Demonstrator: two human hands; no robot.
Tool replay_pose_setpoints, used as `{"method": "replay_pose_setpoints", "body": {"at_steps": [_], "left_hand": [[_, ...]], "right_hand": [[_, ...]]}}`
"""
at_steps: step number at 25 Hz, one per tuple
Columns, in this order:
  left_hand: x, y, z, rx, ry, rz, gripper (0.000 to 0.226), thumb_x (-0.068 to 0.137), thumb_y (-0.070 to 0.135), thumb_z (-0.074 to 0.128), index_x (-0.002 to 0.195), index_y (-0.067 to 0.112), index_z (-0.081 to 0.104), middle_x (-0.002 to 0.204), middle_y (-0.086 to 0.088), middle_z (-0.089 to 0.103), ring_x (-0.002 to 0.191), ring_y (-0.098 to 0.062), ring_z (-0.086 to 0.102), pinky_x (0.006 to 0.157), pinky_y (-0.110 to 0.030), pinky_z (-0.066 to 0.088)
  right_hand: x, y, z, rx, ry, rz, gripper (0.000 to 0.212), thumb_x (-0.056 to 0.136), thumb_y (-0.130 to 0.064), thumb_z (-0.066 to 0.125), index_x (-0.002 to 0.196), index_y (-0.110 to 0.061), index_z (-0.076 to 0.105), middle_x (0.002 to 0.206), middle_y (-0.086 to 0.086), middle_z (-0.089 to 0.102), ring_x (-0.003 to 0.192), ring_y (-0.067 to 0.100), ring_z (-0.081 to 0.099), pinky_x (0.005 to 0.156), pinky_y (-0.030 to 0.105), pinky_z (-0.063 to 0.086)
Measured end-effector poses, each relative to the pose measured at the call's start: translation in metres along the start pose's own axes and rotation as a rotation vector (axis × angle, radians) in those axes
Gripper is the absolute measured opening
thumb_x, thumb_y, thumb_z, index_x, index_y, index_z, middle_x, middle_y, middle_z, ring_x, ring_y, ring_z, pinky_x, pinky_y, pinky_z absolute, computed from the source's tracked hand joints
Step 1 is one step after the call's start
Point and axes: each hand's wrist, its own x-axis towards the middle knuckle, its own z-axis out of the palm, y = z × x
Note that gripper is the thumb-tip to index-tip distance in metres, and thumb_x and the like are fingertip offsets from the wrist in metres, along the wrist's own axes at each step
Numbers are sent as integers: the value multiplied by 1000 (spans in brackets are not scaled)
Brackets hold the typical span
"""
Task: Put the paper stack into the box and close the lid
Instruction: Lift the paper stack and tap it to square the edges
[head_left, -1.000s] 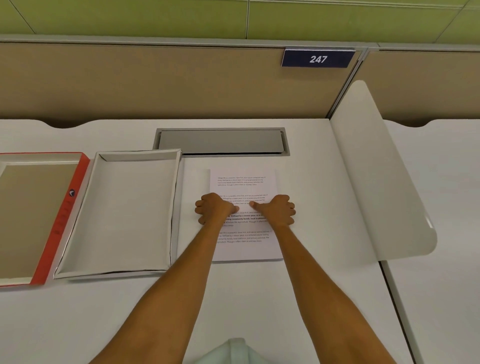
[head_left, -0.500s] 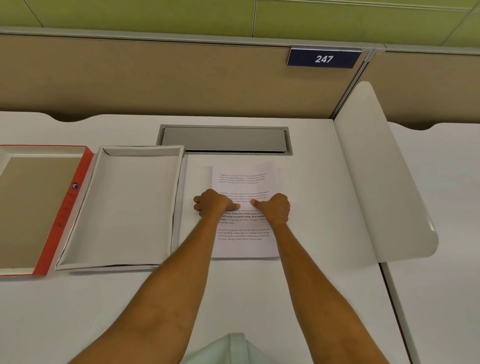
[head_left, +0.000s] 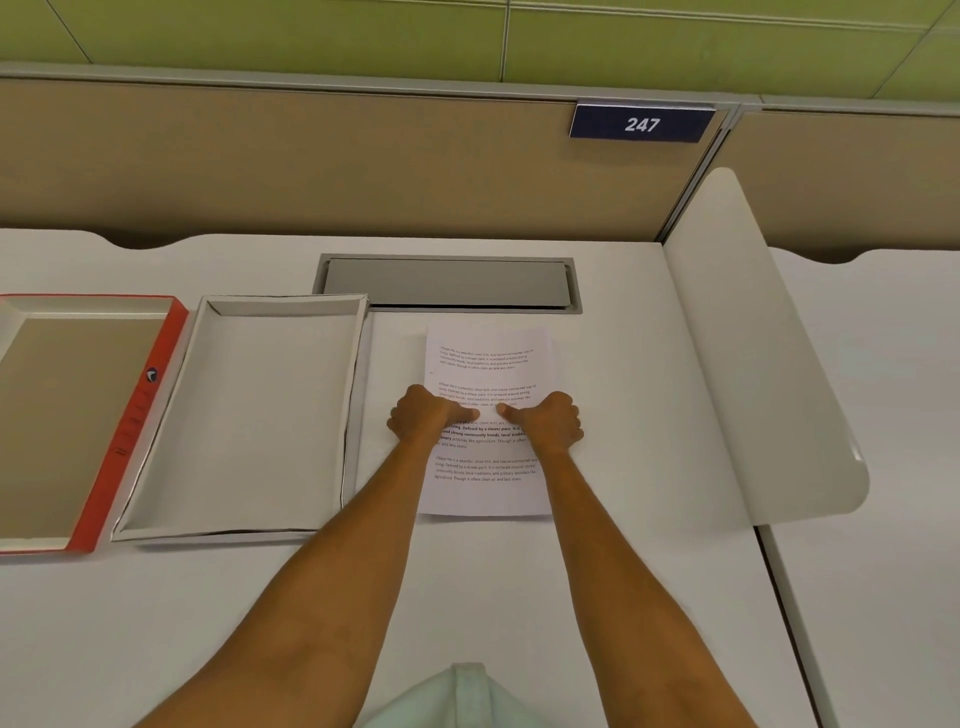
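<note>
A paper stack (head_left: 488, 353) with printed text lies flat on the white desk, just right of the box. The box (head_left: 249, 415) is a shallow white tray, open and empty. Its red-edged lid (head_left: 140, 421) lies upside down to the left of it. My left hand (head_left: 423, 418) grips the stack's left edge and my right hand (head_left: 550, 423) grips its right edge. Both thumbs press on the top sheet and the fingers curl at the sides. The stack still rests on the desk.
A grey cable hatch (head_left: 447, 283) is set into the desk behind the paper. A curved white divider (head_left: 753, 353) stands along the right side. A beige partition with a "247" sign (head_left: 641, 123) closes off the back.
Both hands stay at the sides of the paper stack, which has not moved. Only the camera view has shifted slightly.
</note>
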Motion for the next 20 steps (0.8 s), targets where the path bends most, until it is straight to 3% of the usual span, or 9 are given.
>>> {"method": "replay_pose_setpoints", "body": {"at_steps": [3,6,10,13,17,20], "left_hand": [[-1,-4,1,-228,-16,-8,59,65,30,92,110,3,64,118,-15,71,96,-29,72,82,-39,61],[-4,-6,-3,-340,-52,-9,58,63,25,93,110,4,67,115,-14,73,93,-30,73,82,-44,62],[-15,-1,-12,-602,-41,53,55,53,21,98,100,16,71,107,-7,77,85,-24,76,74,-46,64],[-29,9,-19,-801,19,182,56,48,21,99,96,23,70,102,0,77,85,-19,75,69,-43,65],[-46,16,-21,-915,131,379,65,50,27,98,107,24,68,102,4,75,91,-14,73,66,-32,64],[-49,14,-19,-963,188,466,63,51,20,98,107,23,69,103,3,75,96,-15,71,70,-30,64]], "right_hand": [[-4,3,0,46,-22,-64,91,59,-52,86,122,0,45,122,14,59,115,31,60,92,42,53],[-6,5,-8,133,-24,-131,84,61,-41,89,119,-1,43,122,15,61,111,32,62,87,38,55],[-11,-7,-31,214,68,-259,70,64,-33,89,108,-7,40,115,13,63,101,30,66,68,27,49],[-18,-22,-51,339,152,-373,64,65,-32,88,101,-17,36,103,2,61,84,19,62,54,12,40],[-33,-24,-63,615,235,-447,60,60,-34,89,100,-25,45,90,-16,59,75,2,63,51,5,45],[-38,-13,-60,764,265,-453,62,54,-25,93,100,-30,52,90,-21,63,81,-12,63,58,2,48]]}}
